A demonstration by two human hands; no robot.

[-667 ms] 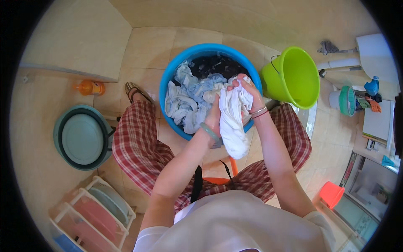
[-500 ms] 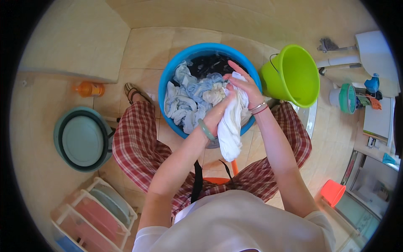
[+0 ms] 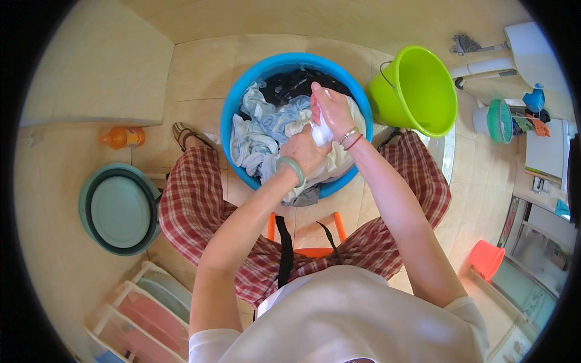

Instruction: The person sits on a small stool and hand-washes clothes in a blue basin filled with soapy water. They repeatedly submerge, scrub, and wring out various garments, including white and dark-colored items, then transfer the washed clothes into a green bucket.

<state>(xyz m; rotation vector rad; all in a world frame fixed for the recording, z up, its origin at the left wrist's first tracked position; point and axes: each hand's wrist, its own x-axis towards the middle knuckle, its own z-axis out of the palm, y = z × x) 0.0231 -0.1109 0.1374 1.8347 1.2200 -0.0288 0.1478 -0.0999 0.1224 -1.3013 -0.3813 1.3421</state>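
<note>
A wad of white cloth (image 3: 322, 132) is squeezed between my two fists above a round blue tub (image 3: 227, 124). My left hand (image 3: 306, 149), with a green bangle at its wrist, grips the lower left part of the cloth. Wrapped round its upper right part is my right hand (image 3: 334, 111), which wears a bracelet and a red string. Crumpled pale blue and white laundry (image 3: 257, 136) fills the tub beneath. Dark cloth (image 3: 284, 88) lies at its far side. Cream cloth is bunched under my hands, and a grey piece (image 3: 304, 196) hangs over the near rim.
A lime green bucket (image 3: 423, 91) stands right of the tub. At left are an orange bottle (image 3: 123, 138), a grey-green collapsible basin (image 3: 120, 207) and a white rack (image 3: 112, 320). A red bucket (image 3: 486, 260) sits at right. My knees flank the tub; an orange stool (image 3: 313, 251) is below me.
The white cloth hung long and loose between my hands; now it is bunched tight in both fists. My right hand has closed from spread fingers, and the cloth's hanging end has lifted.
</note>
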